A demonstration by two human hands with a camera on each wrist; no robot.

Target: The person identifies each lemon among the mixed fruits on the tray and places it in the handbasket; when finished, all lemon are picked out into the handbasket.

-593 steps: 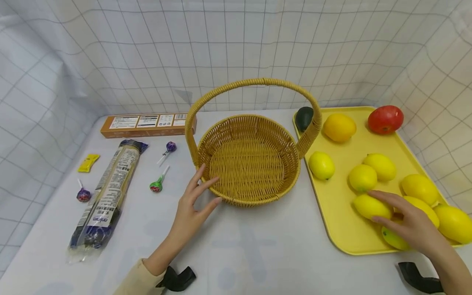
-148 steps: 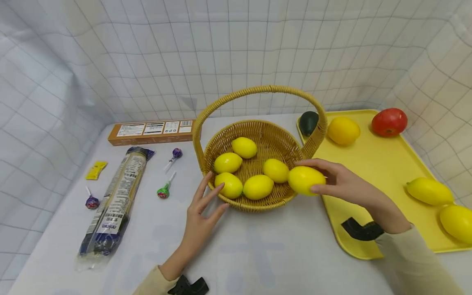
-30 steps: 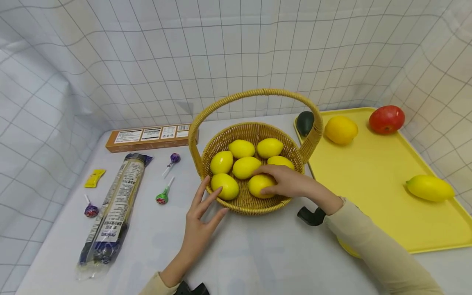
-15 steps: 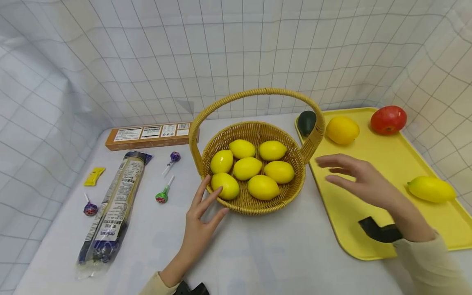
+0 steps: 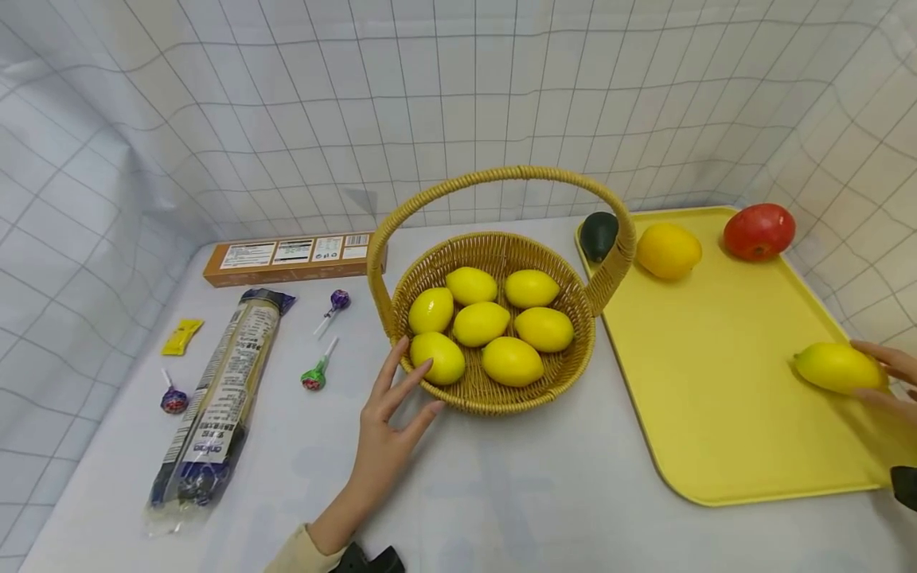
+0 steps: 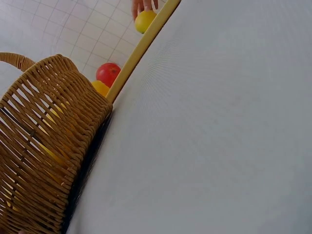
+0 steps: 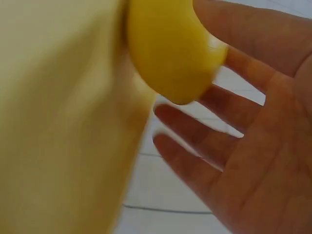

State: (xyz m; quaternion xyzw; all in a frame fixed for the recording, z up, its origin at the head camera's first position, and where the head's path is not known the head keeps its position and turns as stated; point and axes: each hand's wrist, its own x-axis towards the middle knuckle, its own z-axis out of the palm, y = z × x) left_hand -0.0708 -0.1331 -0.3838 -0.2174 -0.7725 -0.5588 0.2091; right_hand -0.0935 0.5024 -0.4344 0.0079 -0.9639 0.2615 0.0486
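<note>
A wicker basket (image 5: 494, 398) with a tall handle stands mid-table and holds several yellow lemons (image 5: 481, 323). My left hand (image 5: 390, 422) lies flat on the table, its straight fingers touching the basket's front-left rim. One lemon (image 5: 834, 368) lies at the right edge of the yellow tray (image 5: 716, 398). My right hand (image 5: 887, 374) reaches around that lemon's far end, fingers spread above and below it. In the right wrist view the lemon (image 7: 170, 48) sits against my outstretched fingers (image 7: 195, 161). The left wrist view shows the basket wall (image 6: 44, 136) and the distant lemon (image 6: 145, 20).
At the tray's far end lie a dark avocado (image 5: 598, 235), an orange-yellow fruit (image 5: 668, 250) and a red fruit (image 5: 758, 231). Left of the basket lie a brown box (image 5: 294, 258), a long packet (image 5: 218, 390), a yellow sachet (image 5: 181, 336) and lollipops (image 5: 315, 370). Grid-patterned cloth walls surround the table.
My right hand left the basket, where it set a lemon down, and crossed the tray to the last lemon at its right edge. The left hand stayed on the basket rim.
</note>
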